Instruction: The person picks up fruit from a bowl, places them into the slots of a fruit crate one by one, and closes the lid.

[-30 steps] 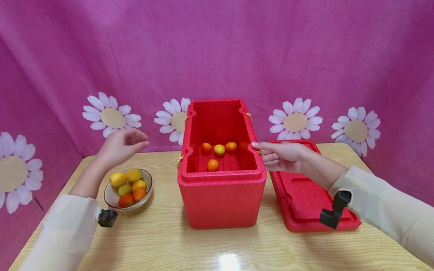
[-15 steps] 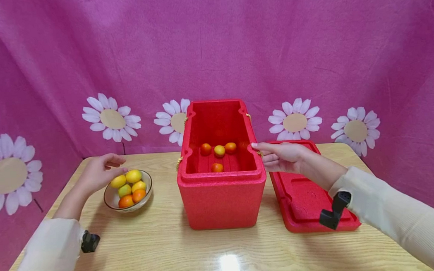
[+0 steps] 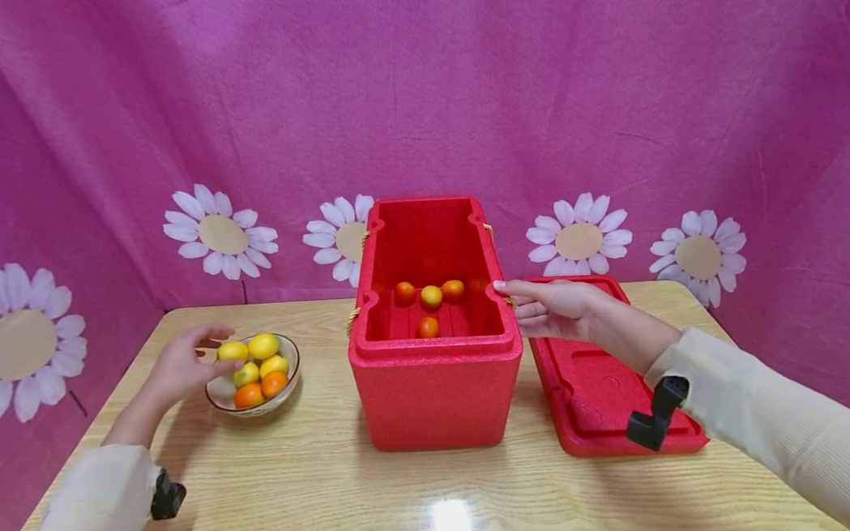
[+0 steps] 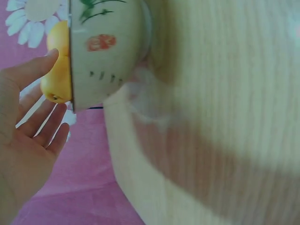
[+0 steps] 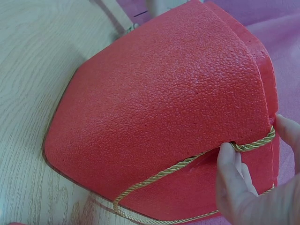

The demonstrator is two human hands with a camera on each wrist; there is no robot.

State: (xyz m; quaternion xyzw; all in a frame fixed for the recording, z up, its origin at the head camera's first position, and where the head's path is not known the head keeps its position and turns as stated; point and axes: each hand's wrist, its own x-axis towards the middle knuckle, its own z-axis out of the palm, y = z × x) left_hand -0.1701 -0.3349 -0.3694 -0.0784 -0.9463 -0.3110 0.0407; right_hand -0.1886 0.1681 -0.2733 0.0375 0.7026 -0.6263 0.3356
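Note:
At the left side of a bowl (image 3: 222,391), my left hand (image 3: 183,364) reaches in with fingers apart around a yellow, lemon-like fruit (image 3: 233,350). In the left wrist view its thumb tip overlaps the yellow fruit (image 4: 58,79); I cannot tell whether it presses on it. Several yellow and orange fruits fill the bowl. My right hand (image 3: 559,306) grips the right wall of a red box (image 3: 436,399), thumb on the rim and fingers against the outside. In the right wrist view those fingers (image 5: 229,173) lie by a gold rope (image 5: 178,166).
Inside the open box lie one yellow fruit (image 3: 431,297) and several orange ones (image 3: 429,327). A red lid (image 3: 608,384) lies on the wooden table (image 3: 299,484) right of the box. Behind hangs a pink curtain (image 3: 414,87) with daisies.
My left hand has come down and leftward from above the bowl to the fruit at its left side. One orange fruit in the box has rolled slightly right. My right hand stays put.

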